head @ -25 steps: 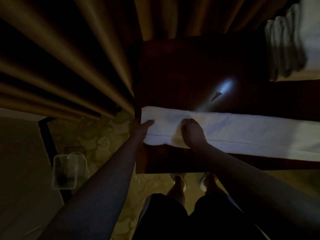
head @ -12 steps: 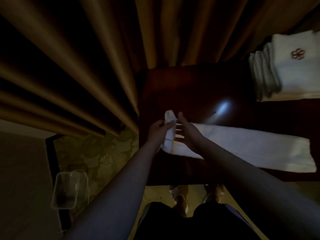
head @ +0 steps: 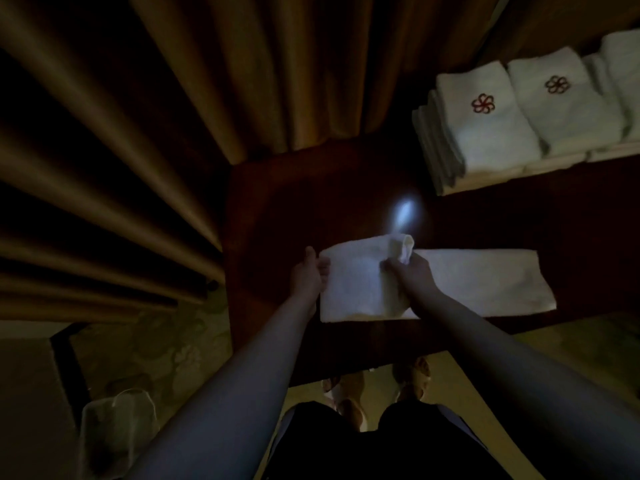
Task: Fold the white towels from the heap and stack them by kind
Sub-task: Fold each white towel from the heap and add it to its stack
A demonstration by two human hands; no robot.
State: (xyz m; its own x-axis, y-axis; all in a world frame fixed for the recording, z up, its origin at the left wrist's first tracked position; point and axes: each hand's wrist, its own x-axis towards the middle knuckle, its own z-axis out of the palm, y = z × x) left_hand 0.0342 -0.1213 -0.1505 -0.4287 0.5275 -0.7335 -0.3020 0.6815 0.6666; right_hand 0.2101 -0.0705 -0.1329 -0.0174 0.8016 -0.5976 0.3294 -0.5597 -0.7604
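Observation:
A long white towel (head: 485, 282) lies across the dark wooden table (head: 311, 188), its left end folded over toward the right. My left hand (head: 306, 277) holds the folded left edge of the towel. My right hand (head: 410, 271) pinches the turned-over end, whose corner sticks up by my fingers. Stacks of folded white towels (head: 485, 129) with a red flower emblem stand at the back right of the table.
Heavy brown curtains (head: 173, 133) hang behind and to the left of the table. A clear plastic bin (head: 114, 431) sits on the patterned carpet at lower left. My feet show below the table's near edge. A light reflection glows on the tabletop.
The towel's left end, flat a second ago, has been lifted and carried over to the right, making a fold. The view has shifted, showing more of the towel stacks.

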